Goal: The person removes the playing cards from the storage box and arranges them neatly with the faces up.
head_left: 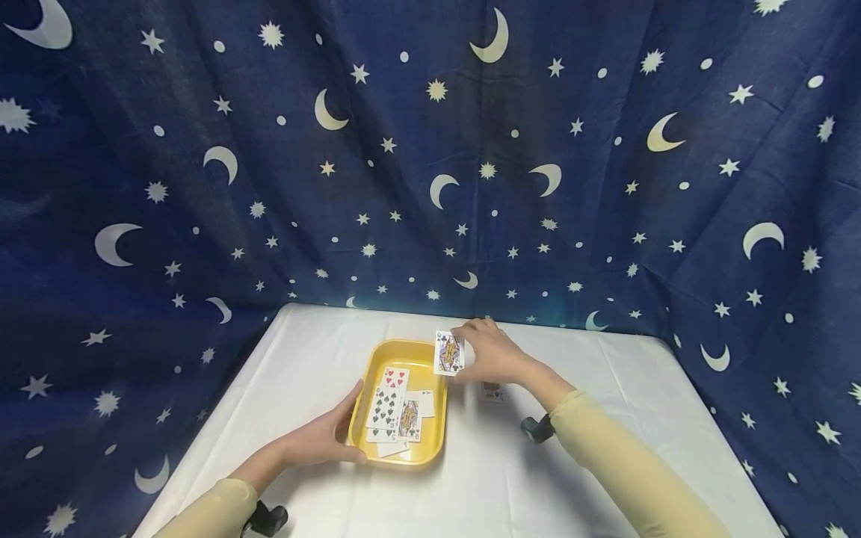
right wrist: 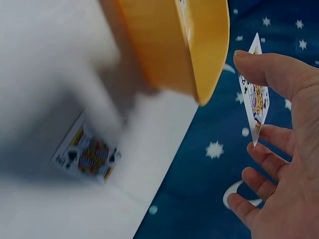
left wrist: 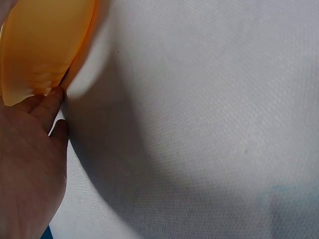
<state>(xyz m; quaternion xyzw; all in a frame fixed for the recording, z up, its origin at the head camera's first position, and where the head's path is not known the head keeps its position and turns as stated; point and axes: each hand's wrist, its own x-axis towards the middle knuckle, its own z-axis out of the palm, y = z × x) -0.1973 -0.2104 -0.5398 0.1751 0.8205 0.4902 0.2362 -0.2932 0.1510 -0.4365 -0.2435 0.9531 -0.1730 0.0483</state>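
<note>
My right hand (head_left: 494, 351) pinches a face playing card (head_left: 448, 353) with a black club by its right edge, thumb on one side and fingers on the other. The card hangs upright by the far right rim of a yellow tray (head_left: 442, 441). In the right wrist view its picture side (right wrist: 256, 102) shows nearly edge-on. My left hand (head_left: 329, 437) holds the tray's left side, its thumb at the near corner and fingers spread along the wall. Inside the tray lie several overlapping cards, among them a spade card (head_left: 386, 407), a heart card (head_left: 396, 378) and another face card (head_left: 409, 420).
Another face card, with spades (right wrist: 92, 153), lies on the white tablecloth (head_left: 578, 463) right of the tray, partly beneath my right forearm in the head view. A dark blue curtain (head_left: 403, 149) with moons and stars hangs behind and beside the table.
</note>
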